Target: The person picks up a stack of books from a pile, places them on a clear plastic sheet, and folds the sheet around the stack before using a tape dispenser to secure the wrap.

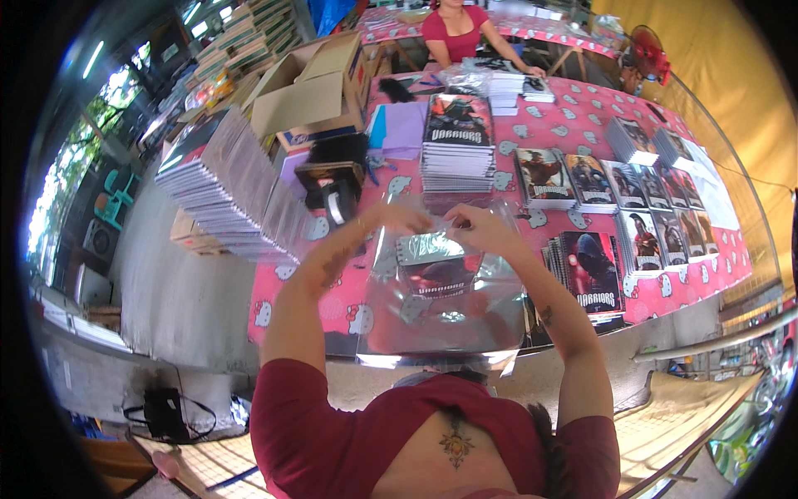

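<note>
Dark-covered spiral-bound notebook (pixel 436 264), half inside a clear crinkly plastic sleeve (pixel 449 320) near the table's (pixel 665 291) front edge, both hands (pixel 399 218) (pixel 478 229) pinching the sleeve's mouth: likely to snag its wire spine or tear the film if tugged unevenly.

Both bare forearms are raised from the lower edge and bent inward, the left hand (pixel 405 218) and right hand (pixel 476 226) being brought close together at the centre, fingers curled in a pinching grip.
</note>
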Tool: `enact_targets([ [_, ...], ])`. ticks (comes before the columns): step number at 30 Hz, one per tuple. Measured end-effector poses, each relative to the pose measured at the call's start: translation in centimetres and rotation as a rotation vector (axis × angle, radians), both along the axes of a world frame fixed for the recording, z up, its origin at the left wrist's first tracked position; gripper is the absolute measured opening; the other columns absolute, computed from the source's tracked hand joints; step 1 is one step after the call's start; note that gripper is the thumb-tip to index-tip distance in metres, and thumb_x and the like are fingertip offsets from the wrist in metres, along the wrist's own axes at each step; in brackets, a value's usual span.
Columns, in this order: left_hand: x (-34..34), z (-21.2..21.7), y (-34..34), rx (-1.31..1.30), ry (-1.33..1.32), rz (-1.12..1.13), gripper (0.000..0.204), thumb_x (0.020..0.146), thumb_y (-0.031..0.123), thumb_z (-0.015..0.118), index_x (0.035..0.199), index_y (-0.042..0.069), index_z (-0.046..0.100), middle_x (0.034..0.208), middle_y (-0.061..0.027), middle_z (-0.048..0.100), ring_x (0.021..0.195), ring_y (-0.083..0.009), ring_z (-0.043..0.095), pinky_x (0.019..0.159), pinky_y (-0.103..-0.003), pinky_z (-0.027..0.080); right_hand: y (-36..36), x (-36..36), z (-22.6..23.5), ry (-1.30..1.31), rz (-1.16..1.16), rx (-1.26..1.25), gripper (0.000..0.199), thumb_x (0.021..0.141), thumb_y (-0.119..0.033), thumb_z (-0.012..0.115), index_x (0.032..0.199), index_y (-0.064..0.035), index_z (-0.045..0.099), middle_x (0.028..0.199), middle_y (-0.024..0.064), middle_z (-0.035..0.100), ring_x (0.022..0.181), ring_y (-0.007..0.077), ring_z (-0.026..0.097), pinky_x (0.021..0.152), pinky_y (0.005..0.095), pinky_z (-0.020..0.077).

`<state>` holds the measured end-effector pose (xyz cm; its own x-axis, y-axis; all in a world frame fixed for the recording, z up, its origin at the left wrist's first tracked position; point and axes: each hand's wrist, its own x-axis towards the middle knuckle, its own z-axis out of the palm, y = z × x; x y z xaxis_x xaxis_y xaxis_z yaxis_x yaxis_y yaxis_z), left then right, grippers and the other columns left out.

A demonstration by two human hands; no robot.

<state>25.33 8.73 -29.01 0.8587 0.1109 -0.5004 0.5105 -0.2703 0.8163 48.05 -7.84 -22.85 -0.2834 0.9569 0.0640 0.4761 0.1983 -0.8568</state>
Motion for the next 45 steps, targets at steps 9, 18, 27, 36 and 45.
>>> enact_targets([
  [9, 1.3, 7.8, -7.9, 0.585, -0.202, 0.517, 0.064, 0.094, 0.038, 0.063, 0.136, -0.008, 0.048, 0.129, -0.0178, 0.059, 0.117, -0.0249, 0.058, 0.099, -0.034, 0.045, -1.8, 0.5, -0.4, -0.050, -0.202, 0.180, 0.052, 0.079, -0.022, 0.075, 0.126, -0.0107, 0.056, 0.108, 0.0141, 0.060, 0.089, 0.0288, 0.065, 0.077, 0.0378, 0.0514],
  [18, 3.0, 8.4, -15.3, 1.100, -0.121, 0.276, 0.063, 0.064, 0.039, 0.079, 0.104, -0.004, 0.056, 0.102, -0.0221, 0.059, 0.100, -0.0405, 0.057, 0.087, -0.046, 0.047, -14.5, -9.2, -5.9, 0.430, 0.411, -0.436, 0.040, 0.087, -0.020, 0.070, 0.123, -0.0095, 0.058, 0.123, 0.0117, 0.058, 0.112, 0.0254, 0.059, 0.101, 0.0425, 0.0425],
  [27, -4.1, 2.1, -20.7, 0.286, -0.698, 1.079, 0.078, 0.069, 0.022, 0.089, 0.133, -0.001, 0.051, 0.117, -0.0159, 0.064, 0.110, -0.0282, 0.062, 0.093, -0.035, 0.048, -10.8, -4.3, -15.6, 1.867, -0.050, -0.375, 0.052, 0.091, -0.044, 0.066, 0.120, -0.0024, 0.059, 0.113, 0.0140, 0.067, 0.107, 0.0269, 0.065, 0.096, 0.0477, 0.0504],
  [36, -4.1, 1.6, -21.9, 0.230, -0.910, 1.127, 0.075, 0.082, 0.015, 0.079, 0.145, 0.001, 0.039, 0.144, -0.0168, 0.045, 0.133, -0.0269, 0.045, 0.106, -0.037, 0.040, -8.9, 2.2, -4.3, 0.557, -0.098, -0.208, 0.063, 0.084, -0.015, 0.079, 0.136, -0.0035, 0.044, 0.119, 0.0092, 0.060, 0.106, 0.0187, 0.062, 0.087, 0.0334, 0.0532],
  [45, -3.8, 7.2, -19.4, 0.317, -1.049, 1.365, 0.026, 0.093, 0.021, 0.065, 0.103, -0.003, 0.069, 0.098, -0.0134, 0.071, 0.092, -0.0240, 0.067, 0.086, -0.034, 0.050, -8.1, 1.8, 5.3, 0.330, -0.276, 0.403, 0.033, 0.091, -0.024, 0.069, 0.117, -0.0049, 0.065, 0.114, 0.0080, 0.067, 0.111, 0.0222, 0.059, 0.092, 0.0343, 0.0465],
])
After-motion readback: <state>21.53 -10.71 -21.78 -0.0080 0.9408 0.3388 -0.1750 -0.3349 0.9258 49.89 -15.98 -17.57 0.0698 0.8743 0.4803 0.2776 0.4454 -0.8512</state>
